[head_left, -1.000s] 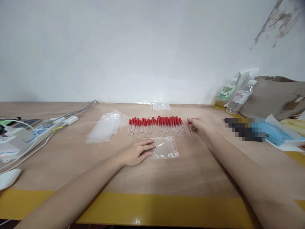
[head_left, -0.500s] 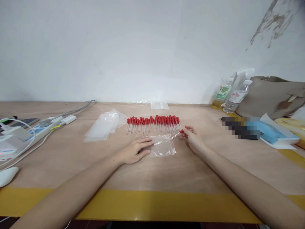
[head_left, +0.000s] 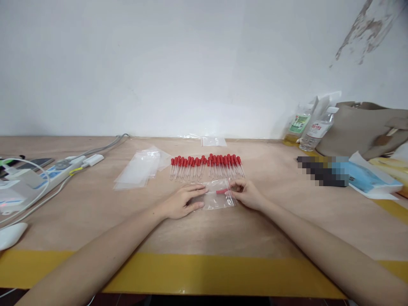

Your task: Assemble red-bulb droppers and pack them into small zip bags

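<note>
A clear zip-lock bag (head_left: 214,203) with a red line at its mouth lies flat in front of me. My left hand (head_left: 183,202) rests on the bag's closed left end, fingers stretched out and thumb apart. At the bag's right-hand mouth, the fingers of my right hand (head_left: 247,194) are pinched on the end of a dropper with a red bulb (head_left: 220,191). The bulb shows through the plastic; the dropper's clear tube is hard to make out. Just behind the bag, several red-bulbed droppers (head_left: 191,162) lie side by side in two groups, tips toward me.
Loose clear bags (head_left: 137,170) are piled to the left, and another small bag (head_left: 213,141) lies by the wall. Far left are a power strip (head_left: 59,174) with cables and a white mouse (head_left: 12,236). Bottles (head_left: 315,131), a handbag (head_left: 366,127) and a tissue pack (head_left: 372,178) stand right.
My right hand has moved left to the bag's mouth, carrying the dropper into the bag. My left hand has stayed in place on the bag.
</note>
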`<act>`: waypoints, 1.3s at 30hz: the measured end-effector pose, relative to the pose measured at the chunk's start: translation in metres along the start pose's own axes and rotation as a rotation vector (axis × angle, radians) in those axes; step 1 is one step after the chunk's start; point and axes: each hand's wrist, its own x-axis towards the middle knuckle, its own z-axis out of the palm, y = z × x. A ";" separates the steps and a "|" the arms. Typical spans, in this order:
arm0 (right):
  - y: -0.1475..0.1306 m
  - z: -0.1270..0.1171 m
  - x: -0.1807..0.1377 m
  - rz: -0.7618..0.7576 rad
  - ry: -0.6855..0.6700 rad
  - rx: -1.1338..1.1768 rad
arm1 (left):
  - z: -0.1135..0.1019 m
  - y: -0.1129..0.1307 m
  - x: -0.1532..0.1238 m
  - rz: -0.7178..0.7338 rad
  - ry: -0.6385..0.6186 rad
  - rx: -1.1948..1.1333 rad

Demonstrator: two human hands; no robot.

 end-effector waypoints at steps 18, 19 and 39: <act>0.039 -0.049 0.108 0.258 0.354 -0.331 | 0.000 -0.004 0.000 -0.023 -0.045 0.001; 0.041 -0.047 0.113 0.270 0.354 -0.325 | 0.000 -0.004 0.000 -0.017 -0.048 0.009; 0.015 -0.051 0.100 0.247 0.603 0.291 | 0.000 -0.005 0.000 0.002 -0.058 0.046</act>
